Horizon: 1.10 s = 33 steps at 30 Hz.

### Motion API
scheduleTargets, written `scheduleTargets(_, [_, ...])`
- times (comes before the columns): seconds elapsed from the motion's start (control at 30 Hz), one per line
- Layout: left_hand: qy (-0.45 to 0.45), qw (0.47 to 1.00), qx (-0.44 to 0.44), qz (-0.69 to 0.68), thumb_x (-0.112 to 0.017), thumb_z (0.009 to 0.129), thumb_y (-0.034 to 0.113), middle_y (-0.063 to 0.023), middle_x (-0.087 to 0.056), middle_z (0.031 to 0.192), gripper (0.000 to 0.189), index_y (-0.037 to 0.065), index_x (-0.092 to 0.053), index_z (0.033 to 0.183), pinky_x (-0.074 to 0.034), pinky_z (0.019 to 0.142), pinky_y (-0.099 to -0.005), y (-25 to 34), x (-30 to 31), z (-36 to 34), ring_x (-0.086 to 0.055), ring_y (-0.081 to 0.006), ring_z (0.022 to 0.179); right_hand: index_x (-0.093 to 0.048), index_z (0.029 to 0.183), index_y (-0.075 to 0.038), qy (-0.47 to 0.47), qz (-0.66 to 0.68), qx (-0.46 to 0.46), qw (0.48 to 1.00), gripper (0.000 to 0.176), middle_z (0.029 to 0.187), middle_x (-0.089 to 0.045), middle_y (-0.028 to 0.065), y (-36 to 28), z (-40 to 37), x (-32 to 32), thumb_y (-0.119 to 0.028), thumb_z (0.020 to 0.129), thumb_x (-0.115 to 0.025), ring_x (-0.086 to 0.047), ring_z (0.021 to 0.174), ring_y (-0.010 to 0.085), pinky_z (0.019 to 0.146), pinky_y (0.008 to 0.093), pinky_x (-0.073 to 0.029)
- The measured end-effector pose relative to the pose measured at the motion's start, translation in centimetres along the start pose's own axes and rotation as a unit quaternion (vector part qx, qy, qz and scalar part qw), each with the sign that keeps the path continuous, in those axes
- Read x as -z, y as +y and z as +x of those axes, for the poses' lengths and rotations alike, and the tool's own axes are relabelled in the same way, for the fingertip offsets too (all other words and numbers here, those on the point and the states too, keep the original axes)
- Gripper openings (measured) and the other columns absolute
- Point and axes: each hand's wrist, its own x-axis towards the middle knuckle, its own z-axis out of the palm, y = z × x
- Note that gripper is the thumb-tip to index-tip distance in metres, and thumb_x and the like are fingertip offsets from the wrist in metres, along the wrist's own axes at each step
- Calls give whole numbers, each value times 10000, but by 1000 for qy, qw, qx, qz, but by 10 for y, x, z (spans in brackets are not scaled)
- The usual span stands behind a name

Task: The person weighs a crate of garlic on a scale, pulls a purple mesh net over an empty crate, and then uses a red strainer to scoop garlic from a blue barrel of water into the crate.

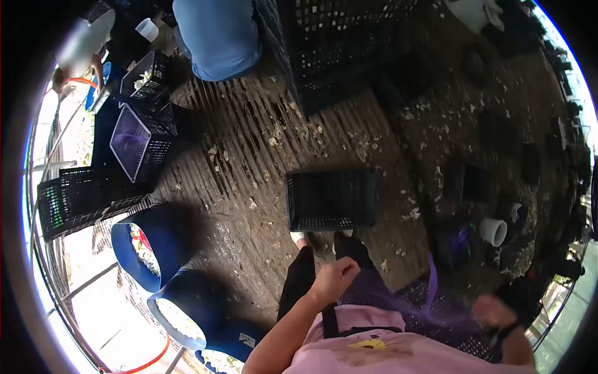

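My left hand (336, 280) is raised over my lap. Its fingers are curled closed, and what they hold, if anything, is hidden. Out to the right, my right hand (494, 313) is smeared by motion but looks closed. A blurred streak of purple netting (411, 305) runs across my lap to it. A purple strap (431, 283) hangs beside the netting. Under the right arm lies a dark perforated crate (464, 341), partly covered by purple netting. In front of my feet, a black plastic crate (333, 199) rests on the wet floor.
Blue barrels (177, 246) stand at left. Black crates (93, 199) and a crate with purple netting (131, 140) are behind them. A tall crate stack (349, 50) is ahead. A person in blue (218, 40) and another person sit farther off. A white bucket (493, 232) stands right; shell-like scraps litter the floor.
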Motion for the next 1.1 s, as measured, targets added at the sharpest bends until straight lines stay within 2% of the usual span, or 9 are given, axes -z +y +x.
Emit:
scheduleTargets(0.1, [96,993,42,-61,-574,861,118,-16,-580,676,107,20,-616,876,-443,539,-244,15,20,16,-532,-88,591,-586,775,-64,90,-480,247,837,143,723,-562,57,-69,126,111,-188,801,-521,-552,680,198,634,317,-463])
scheduleTargets(0.13, [143,987,43,-60,-571,864,113,-11,-574,684,109,12,-611,876,-434,542,-232,21,35,15,-525,-79,601,-570,806,-53,183,-67,176,965,169,681,-532,23,-132,151,122,-197,857,-498,-499,583,130,553,265,-425])
scheduleTargets(0.17, [192,977,36,-84,-568,863,102,-5,-565,685,104,7,-609,868,-424,543,-222,14,52,17,-511,-70,600,-563,873,-42,226,69,286,929,186,666,-511,-10,-141,192,143,-193,913,-461,-426,523,57,470,208,-349])
scheduleTargets(0.23, [274,956,22,-101,-565,862,83,4,-546,676,87,7,-608,855,-394,527,-207,7,88,17,-480,-56,587,-568,928,-50,190,180,252,932,171,673,-517,-25,-212,211,142,-184,927,-461,-366,499,8,426,163,-264])
scheduleTargets(0.5, [382,898,45,-214,-553,857,53,23,-488,602,70,44,-585,796,-283,443,-178,-40,110,-19,-394,-32,501,-565,842,-80,21,101,269,958,138,642,-543,-26,-312,249,148,-191,908,-518,-419,505,1,429,147,-277])
scheduleTargets(0.73, [354,900,41,-250,-541,882,55,0,-537,626,77,16,-583,831,-357,505,-192,-28,106,-29,-459,-51,543,-598,848,-51,-121,-95,216,964,175,839,-656,101,-154,197,30,-175,906,-488,-617,805,214,759,321,-485])
scheduleTargets(0.87, [324,934,45,-142,-566,870,67,7,-545,640,75,13,-602,831,-392,540,-197,-25,114,-36,-490,-52,579,-629,889,-17,-188,84,-119,971,196,812,-669,66,-73,98,-33,-139,911,-478,-621,798,153,749,289,-491])
scheduleTargets(1.0, [207,974,41,-87,-560,868,53,2,-554,674,70,0,-606,867,-422,560,-202,-2,87,-30,-515,-57,603,-617,838,-14,-97,-61,-74,991,169,791,-664,62,-119,67,3,-107,873,-481,-628,729,155,682,286,-499])
scheduleTargets(1.1, [170,981,36,-92,-570,858,50,7,-555,662,62,8,-614,869,-406,546,-207,1,67,-33,-501,-55,599,-622,760,-49,0,-213,176,961,141,674,-608,66,-112,99,82,-116,816,-511,-605,663,202,638,331,-497])
